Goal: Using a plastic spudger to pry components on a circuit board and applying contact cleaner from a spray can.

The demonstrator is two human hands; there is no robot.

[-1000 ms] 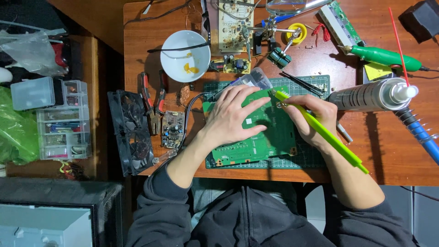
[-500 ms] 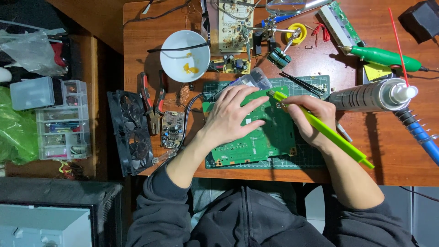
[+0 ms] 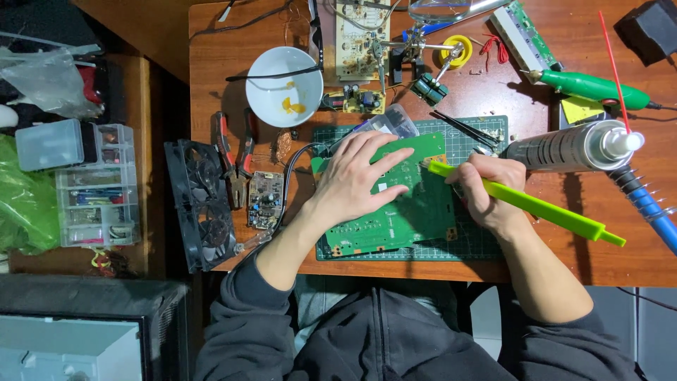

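A green circuit board [image 3: 416,212] lies on a green cutting mat [image 3: 486,243] near the front edge of the wooden desk [image 3: 211,85]. My left hand [image 3: 356,176] rests flat on the board, fingers spread, pressing it down. My right hand [image 3: 486,187] is closed around a long lime-green brush handle [image 3: 550,209]. The brush's front end [image 3: 434,168] touches the board's upper right part. The handle's tail points right, toward the desk's front edge.
A silver spray can [image 3: 564,147] lies just right of my right hand. A blue-handled soldering iron [image 3: 652,204] is at the far right. A white bowl [image 3: 283,76], pliers [image 3: 236,152], a small circuit board [image 3: 266,200] and a black fan [image 3: 201,204] sit to the left. Helping-hands clamps [image 3: 416,60] stand behind.
The brush handle has swung a little lower at its tail and my right hand has shifted slightly on the board. My left hand stays pressed on the board.
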